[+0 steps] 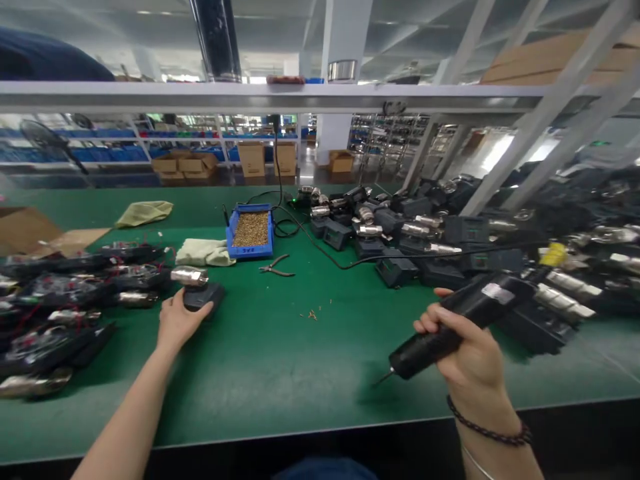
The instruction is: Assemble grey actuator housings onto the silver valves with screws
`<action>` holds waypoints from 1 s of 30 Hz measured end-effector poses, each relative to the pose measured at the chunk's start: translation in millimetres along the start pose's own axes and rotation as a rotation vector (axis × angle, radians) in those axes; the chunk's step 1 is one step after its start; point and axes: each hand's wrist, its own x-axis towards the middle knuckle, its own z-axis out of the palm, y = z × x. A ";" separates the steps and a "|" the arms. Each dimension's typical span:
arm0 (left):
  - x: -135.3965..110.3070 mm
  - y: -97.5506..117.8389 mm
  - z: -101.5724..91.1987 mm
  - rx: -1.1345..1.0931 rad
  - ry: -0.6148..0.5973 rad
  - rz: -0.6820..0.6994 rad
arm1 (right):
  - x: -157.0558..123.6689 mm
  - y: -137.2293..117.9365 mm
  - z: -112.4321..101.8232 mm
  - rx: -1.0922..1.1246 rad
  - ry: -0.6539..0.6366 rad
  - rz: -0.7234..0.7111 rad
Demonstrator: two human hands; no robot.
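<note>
My left hand (181, 319) is closed round a dark plastic housing with a shiny metal fitting (190, 276) on it, at the left of the green bench. In my right hand (467, 347) is a black electric screwdriver (463, 320), its thin bit slanting down to the left above the bench top. A few small brass-coloured screws (313, 315) lie loose between the two hands. Farther back, a blue bin (251, 251) holds a heap of similar small screws. Pliers (277, 267) rest just in front of it.
Wired, uncovered assemblies (65, 287) crowd the left side. Dark housings with metal fittings (400, 227) are piled on the right, with the black cord (345, 267) running past them. Folded cloths (205, 253) lie by the bin. A shelf (300, 97) with slanted supports crosses above the bench.
</note>
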 end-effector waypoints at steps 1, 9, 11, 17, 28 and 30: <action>-13.8 -2.1 2.8 0.008 -0.010 0.049 | 1.5 4.8 4.6 0.018 0.009 -0.042; -149.1 -16.2 41.2 -0.117 0.050 0.466 | 46.7 71.1 64.1 -0.061 -0.135 -0.371; -174.4 -10.9 51.5 -0.169 0.095 0.566 | 57.6 86.4 75.8 -0.100 -0.169 -0.389; -204.9 20.0 64.7 -0.302 0.076 0.667 | 71.8 114.6 96.4 -0.175 -0.244 -0.375; -200.5 61.4 16.9 -0.478 0.164 0.732 | 40.3 43.1 92.4 -0.051 -0.386 -0.286; -205.5 76.7 14.7 -0.518 0.154 0.755 | 26.1 21.4 90.0 0.019 -0.439 -0.229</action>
